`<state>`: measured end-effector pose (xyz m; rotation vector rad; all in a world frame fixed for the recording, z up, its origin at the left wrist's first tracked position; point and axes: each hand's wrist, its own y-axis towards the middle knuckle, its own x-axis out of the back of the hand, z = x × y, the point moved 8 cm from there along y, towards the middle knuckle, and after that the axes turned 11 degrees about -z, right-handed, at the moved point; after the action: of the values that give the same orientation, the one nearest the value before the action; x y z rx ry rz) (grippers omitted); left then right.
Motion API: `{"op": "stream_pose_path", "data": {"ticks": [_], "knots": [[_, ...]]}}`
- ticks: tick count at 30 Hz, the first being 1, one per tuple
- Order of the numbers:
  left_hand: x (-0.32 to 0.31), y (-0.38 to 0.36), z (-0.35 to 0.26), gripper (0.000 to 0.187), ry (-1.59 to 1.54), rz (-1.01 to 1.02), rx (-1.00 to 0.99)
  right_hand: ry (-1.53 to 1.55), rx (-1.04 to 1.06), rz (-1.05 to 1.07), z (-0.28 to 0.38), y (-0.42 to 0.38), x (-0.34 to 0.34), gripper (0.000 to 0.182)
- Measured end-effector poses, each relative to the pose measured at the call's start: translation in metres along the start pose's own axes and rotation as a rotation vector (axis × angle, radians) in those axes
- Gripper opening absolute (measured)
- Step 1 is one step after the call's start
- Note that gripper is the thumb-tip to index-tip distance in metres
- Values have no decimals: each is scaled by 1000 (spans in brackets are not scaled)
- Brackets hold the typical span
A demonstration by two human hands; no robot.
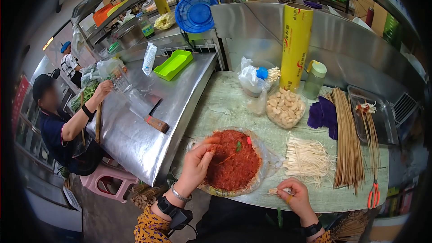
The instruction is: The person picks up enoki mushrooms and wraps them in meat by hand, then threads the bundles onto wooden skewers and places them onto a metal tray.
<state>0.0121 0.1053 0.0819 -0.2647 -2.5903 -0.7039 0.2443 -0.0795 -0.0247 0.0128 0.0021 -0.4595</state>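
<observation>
My left hand point(198, 162) is over the left edge of a red minced mixture point(236, 166), its fingertips pinched together and reddish. What they hold, if anything, I cannot make out. The mixture lies in a clear plastic bag point(268, 164), with a small green piece and a pink piece on top. Low on the table's front edge, my right hand point(294, 198) pinches a small bunch of enoki mushrooms point(273, 191). Just beyond it lies a larger pile of enoki mushrooms point(308, 157).
Right of the pile are wooden skewers point(346, 139), red-handled scissors point(373, 196), a purple cloth point(323, 116) and a clear tray point(382, 128). Garlic cloves point(285, 108) and a yellow roll point(297, 47) stand behind. A cleaver point(156, 123) lies left, near a seated co-worker point(63, 126).
</observation>
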Motion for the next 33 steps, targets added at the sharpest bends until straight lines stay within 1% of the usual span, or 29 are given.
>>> {"op": "stream_pose_path", "data": {"ticks": [1,5,7,8,10,11,13,14,16,17,19,20,22,23,24,25,27,32,33], "knots": [[4,1,-19,11,49,-83,-229,-24,-1,7,2,-1,0,13],[9,-4,-18,11,9,-137,-183,37,-74,-20,-10,-5,0,14],[5,-14,10,12,-133,-158,205,40,-10,-7,-2,-5,-2,13],[4,-17,10,12,-143,-157,209,29,-11,-10,0,-5,-2,13],[-7,-28,26,15,-317,-120,464,9,68,36,12,-6,-4,14],[-9,-32,24,15,-327,-117,472,-3,62,33,19,-5,-4,14],[-27,-45,23,18,-740,-61,705,-116,167,110,52,-3,-12,15],[-31,-47,21,20,-673,-50,663,-127,162,102,66,0,-15,15],[-41,-50,7,20,-690,-2,650,-203,289,183,99,2,-33,15],[-46,-52,1,20,-693,36,632,-214,285,175,104,5,-36,15],[-55,-58,-1,20,-749,57,649,-217,403,250,121,4,-52,13],[-60,-62,-2,19,-796,69,663,-227,397,242,125,10,-62,13],[-62,-70,-4,20,-854,123,687,-205,508,262,142,17,-85,11],[-63,-74,-5,20,-903,166,705,-210,508,262,141,20,-87,11],[-60,-72,-10,17,-940,200,623,-228,519,237,137,26,-88,11],[-59,-73,-13,17,-943,197,622,-245,530,214,135,29,-88,11],[-58,-77,-20,11,-956,170,750,-272,544,198,134,31,-87,11],[-61,-77,-14,18,-916,192,719,-320,532,188,129,31,-85,11],[-61,-78,-10,19,-888,189,712,-328,592,180,129,31,-83,12]]}}
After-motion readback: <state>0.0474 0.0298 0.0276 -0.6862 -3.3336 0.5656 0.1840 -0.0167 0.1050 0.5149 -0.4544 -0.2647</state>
